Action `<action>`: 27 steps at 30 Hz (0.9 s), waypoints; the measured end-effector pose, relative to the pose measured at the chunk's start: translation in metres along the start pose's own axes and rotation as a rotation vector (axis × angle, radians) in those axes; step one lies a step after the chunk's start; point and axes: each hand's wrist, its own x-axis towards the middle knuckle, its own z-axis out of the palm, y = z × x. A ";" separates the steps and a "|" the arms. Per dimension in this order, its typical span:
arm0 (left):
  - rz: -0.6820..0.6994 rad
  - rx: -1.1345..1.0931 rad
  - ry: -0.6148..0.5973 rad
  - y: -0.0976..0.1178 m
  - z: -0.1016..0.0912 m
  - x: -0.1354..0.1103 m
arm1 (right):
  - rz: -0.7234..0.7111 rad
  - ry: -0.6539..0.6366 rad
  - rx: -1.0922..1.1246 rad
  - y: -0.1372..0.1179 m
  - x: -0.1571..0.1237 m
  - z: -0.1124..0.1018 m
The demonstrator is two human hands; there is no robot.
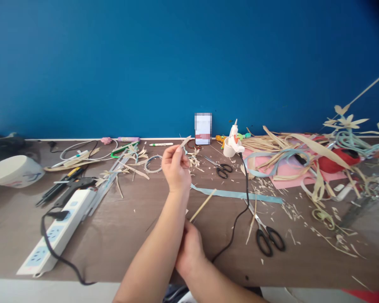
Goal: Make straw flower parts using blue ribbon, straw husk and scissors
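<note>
My left hand [176, 168] is raised over the brown table [120, 235], its fingers pinched on a small pale straw strip [185, 142] that points up and right. My right hand [189, 248] sits lower, near the table's front edge and partly hidden behind my left forearm. It is closed around the lower end of a thin wooden stick [202, 205] that slants up to the right. A light blue ribbon strip [236, 194] lies flat just beyond the stick.
A white power strip [55, 233] with a black plug lies at the left, beside a black glue gun [72, 185]. A white glue gun [233, 141] stands in a cup, its black cord trailing forward. Two black scissors [267, 236] [221, 167] lie right of centre. Straw strips, ribbons and a pink sheet [287, 170] are piled at the right.
</note>
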 end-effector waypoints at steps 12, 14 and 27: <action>0.109 -0.017 0.181 0.009 -0.028 0.047 | 0.011 0.043 0.419 0.001 -0.023 0.002; 0.138 0.010 0.231 0.004 -0.037 0.052 | -0.057 0.026 0.394 0.002 -0.025 0.000; 0.475 0.487 0.210 -0.037 -0.064 0.040 | -0.361 0.056 0.111 -0.039 -0.050 -0.007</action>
